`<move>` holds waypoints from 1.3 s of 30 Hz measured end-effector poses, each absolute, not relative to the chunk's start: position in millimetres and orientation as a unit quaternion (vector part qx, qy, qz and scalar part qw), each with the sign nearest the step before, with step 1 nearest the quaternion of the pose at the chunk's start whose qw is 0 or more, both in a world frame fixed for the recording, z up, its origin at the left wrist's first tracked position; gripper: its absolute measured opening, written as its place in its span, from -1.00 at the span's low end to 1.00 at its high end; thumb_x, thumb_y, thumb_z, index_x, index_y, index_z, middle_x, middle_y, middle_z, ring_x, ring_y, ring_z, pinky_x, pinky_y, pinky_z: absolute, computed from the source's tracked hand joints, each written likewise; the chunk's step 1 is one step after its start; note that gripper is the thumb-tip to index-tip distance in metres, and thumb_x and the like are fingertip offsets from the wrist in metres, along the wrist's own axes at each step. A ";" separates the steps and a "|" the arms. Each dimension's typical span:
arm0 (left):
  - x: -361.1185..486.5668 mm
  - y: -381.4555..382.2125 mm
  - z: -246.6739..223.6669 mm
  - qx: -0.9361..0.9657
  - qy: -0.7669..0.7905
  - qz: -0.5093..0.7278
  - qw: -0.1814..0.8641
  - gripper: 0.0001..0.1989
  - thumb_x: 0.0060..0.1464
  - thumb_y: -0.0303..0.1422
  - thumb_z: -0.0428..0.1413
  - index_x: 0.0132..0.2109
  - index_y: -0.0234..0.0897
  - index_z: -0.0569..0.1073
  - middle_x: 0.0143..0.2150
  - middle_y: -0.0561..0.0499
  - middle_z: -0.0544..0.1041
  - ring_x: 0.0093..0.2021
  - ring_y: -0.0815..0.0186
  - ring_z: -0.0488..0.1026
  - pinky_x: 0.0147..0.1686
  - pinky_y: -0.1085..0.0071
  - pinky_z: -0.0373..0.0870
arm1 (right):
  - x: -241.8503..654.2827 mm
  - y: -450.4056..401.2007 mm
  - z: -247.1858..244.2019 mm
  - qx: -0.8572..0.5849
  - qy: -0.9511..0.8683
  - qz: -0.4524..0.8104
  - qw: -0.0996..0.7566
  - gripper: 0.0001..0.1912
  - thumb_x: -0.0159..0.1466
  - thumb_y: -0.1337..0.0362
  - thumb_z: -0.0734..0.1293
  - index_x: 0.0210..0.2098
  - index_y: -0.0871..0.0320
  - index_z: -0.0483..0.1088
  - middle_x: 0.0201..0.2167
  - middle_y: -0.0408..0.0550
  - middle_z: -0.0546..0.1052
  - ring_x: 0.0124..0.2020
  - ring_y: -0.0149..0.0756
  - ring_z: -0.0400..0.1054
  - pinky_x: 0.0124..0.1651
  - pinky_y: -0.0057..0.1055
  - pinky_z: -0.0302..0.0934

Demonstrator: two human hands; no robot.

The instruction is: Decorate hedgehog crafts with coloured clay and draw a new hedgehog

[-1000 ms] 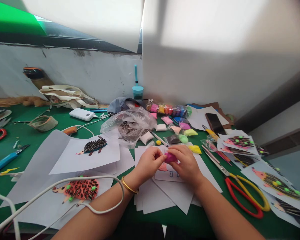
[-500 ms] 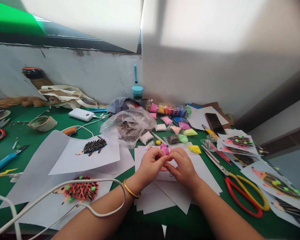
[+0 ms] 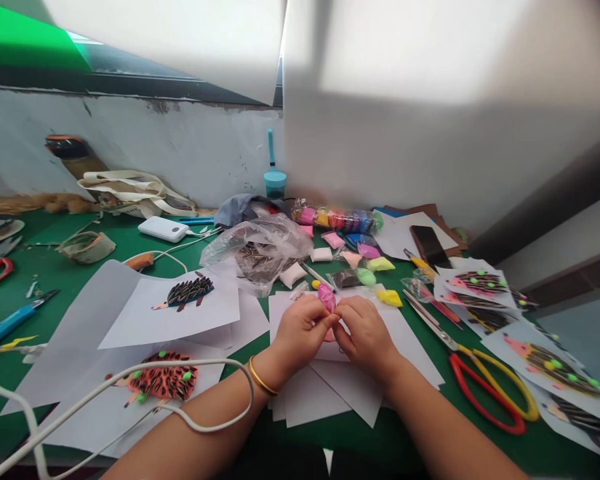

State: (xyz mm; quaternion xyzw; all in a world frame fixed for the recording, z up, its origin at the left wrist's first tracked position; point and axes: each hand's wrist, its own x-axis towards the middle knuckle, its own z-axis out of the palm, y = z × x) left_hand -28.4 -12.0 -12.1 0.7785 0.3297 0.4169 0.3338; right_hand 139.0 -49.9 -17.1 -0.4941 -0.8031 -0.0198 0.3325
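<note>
My left hand and my right hand meet with pinched fingertips on a small packet of magenta modelling clay, whose clear wrapper sticks up beyond the fingers. Beneath them lies a white paper sheet with a pink clay shape, mostly covered by my hands. A yellow clay ball and a white pen are just past the packet. Several wrapped clay pieces, among them a yellow packet and a green one, lie beyond my right hand.
Large scissors with red and yellow handles lie at right, near finished hedgehog pictures. On the left are a black-spined hedgehog picture and a red one. A white cable loops over my left forearm. A plastic bag of seeds sits behind.
The magenta packet has tipped up slightly and shows more above my fingers. Both hands stay together in nearly the same place, with only small finger movements.
</note>
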 end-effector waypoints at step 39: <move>-26.3 -16.8 -12.7 0.849 0.328 0.341 0.237 -0.90 0.11 -0.48 0.02 -0.35 -0.23 0.26 -0.35 0.04 0.33 -0.33 0.30 0.28 -0.34 0.38 0.19 | 141.6 -46.5 -20.2 -0.471 -0.784 0.043 0.402 -0.87 0.27 0.39 0.23 -0.39 0.11 0.38 -0.41 -0.07 0.43 -0.30 -0.22 0.27 -0.21 -0.24 0.13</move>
